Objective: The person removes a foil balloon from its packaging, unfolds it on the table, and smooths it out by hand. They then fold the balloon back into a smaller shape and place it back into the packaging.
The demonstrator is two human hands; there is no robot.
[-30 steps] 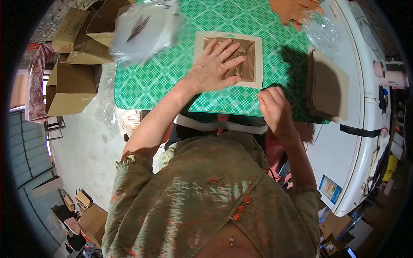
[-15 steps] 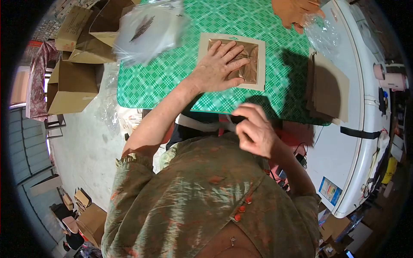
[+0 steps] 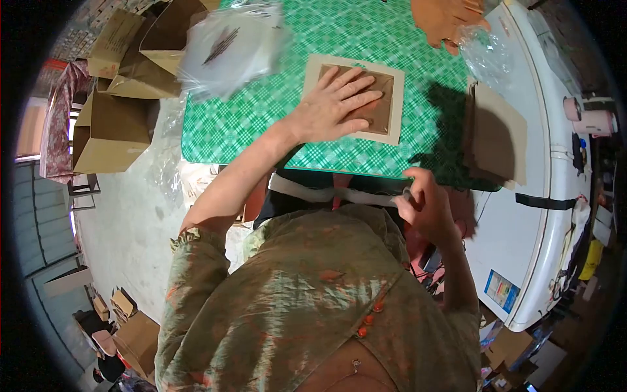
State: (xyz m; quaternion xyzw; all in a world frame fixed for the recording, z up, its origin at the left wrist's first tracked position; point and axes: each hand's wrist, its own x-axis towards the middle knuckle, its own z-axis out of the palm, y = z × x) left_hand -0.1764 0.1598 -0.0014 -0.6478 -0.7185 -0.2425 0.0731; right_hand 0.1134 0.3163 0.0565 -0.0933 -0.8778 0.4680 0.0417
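Note:
My left hand (image 3: 332,111) lies flat, fingers spread, on a beige card frame (image 3: 394,108) with a brown, shiny middle panel. The hand covers much of the panel, so what lies under it is partly hidden. At the front edge of the green plaid tablecloth (image 3: 241,134), my right hand (image 3: 426,206) is off the table with its fingers curled together. A small greyish bit shows near its fingertips, too small to name.
A stack of clear plastic bags (image 3: 228,52) lies at the back left, beside open cardboard boxes (image 3: 114,130). On the right are a pile of brown card sheets (image 3: 499,134), crumpled clear plastic (image 3: 486,49), orange-brown pieces (image 3: 447,19) and a white fridge-like cabinet (image 3: 522,242).
My right hand has moved right, away from my body's middle, and stays curled. My left hand remains flat on the card frame, which sits slightly lower in view.

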